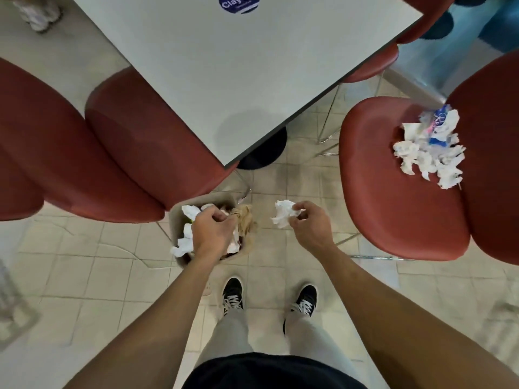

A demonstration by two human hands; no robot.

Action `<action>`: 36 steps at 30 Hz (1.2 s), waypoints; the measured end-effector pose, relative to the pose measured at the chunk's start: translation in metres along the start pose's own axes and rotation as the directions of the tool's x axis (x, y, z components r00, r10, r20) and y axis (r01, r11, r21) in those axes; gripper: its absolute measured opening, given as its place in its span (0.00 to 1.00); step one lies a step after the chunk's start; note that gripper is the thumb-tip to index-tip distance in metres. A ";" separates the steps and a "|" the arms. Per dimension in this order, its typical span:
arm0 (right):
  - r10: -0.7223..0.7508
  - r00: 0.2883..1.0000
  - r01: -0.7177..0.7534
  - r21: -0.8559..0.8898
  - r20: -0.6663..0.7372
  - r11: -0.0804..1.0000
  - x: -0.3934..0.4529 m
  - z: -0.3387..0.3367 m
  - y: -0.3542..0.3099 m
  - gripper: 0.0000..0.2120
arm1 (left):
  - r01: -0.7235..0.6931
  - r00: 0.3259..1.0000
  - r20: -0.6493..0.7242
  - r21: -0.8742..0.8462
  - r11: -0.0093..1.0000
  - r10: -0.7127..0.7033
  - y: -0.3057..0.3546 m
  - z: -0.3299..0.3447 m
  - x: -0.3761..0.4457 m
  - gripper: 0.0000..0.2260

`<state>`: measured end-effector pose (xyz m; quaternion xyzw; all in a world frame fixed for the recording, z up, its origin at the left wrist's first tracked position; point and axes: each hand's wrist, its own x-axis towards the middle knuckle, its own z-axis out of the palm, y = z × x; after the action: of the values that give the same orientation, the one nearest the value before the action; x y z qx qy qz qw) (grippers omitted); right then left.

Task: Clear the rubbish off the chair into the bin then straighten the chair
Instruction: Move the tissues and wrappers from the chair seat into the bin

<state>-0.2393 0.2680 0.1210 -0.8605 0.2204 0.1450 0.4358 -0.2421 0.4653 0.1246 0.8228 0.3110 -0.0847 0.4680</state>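
Crumpled tissues (pixel 186 237) inside beige bin (pixel 175 217)

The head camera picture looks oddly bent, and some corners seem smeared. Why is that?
Head view: the wide-angle lens bows the table edges and the red chair; the lower left corner and the top left are blurred, while the hands and the crumpled tissue in the right hand are fairly sharp; a soft shadow lies on the table near its corner.

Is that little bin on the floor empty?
No. The bin holds crumpled white tissues, visible around the left hand above it. How full, I cannot tell.
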 end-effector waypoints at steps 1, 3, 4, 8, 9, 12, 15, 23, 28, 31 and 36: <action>-0.004 1.000 0.004 -0.005 0.012 1.000 -0.003 0.014 -0.006 0.10 | 0.007 1.000 -0.027 -0.004 1.000 -0.007 -0.008 -0.013 0.006 0.07; -0.005 1.000 0.006 -0.025 0.030 1.000 -0.008 0.039 -0.016 0.10 | 0.023 0.997 -0.073 -0.012 1.000 -0.024 -0.024 -0.036 0.017 0.07; -0.002 0.999 0.004 -0.034 0.044 0.999 -0.010 0.052 -0.021 0.10 | 0.041 0.995 -0.090 -0.021 0.999 -0.043 -0.032 -0.047 0.023 0.07; 0.009 0.996 -0.003 -0.056 0.093 0.998 -0.008 0.092 -0.038 0.10 | 0.094 0.991 -0.096 -0.045 0.995 -0.098 -0.058 -0.072 0.048 0.09; 0.009 0.995 -0.003 -0.064 0.097 0.998 -0.006 0.100 -0.043 0.10 | 0.104 0.990 -0.088 -0.046 0.993 -0.108 -0.064 -0.073 0.054 0.10; 0.030 0.993 -0.025 -0.043 0.112 0.999 0.006 0.124 -0.054 0.11 | 0.144 0.989 -0.041 -0.004 0.990 -0.144 -0.081 -0.071 0.070 0.08; 0.058 0.983 -0.056 -0.018 0.174 0.998 0.015 0.144 -0.065 0.16 | 0.186 0.981 0.054 0.045 0.982 -0.188 -0.097 -0.067 0.082 0.05; 0.106 0.951 -0.099 -0.040 0.291 0.994 0.018 0.157 -0.065 0.22 | 0.117 0.987 0.111 0.012 0.993 -0.117 -0.103 -0.061 0.084 0.11; 0.145 0.948 -0.151 0.001 0.283 0.989 0.018 0.118 -0.047 0.14 | 0.021 0.992 0.124 0.136 0.990 -0.038 -0.075 -0.045 0.073 0.06; 0.140 0.956 -0.156 0.043 0.260 0.987 0.018 0.081 -0.033 0.15 | -0.073 0.982 0.183 0.161 0.984 0.043 -0.053 -0.023 0.059 0.05; 0.150 0.967 -0.180 0.136 0.207 0.974 0.017 0.006 -0.002 0.15 | -0.196 0.949 0.276 0.149 0.969 0.150 -0.005 0.029 0.023 0.04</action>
<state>-0.2243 0.2699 0.1117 -0.7846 0.2583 0.2470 0.5067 -0.2229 0.4532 0.0955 0.8663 0.1640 -0.1784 0.4368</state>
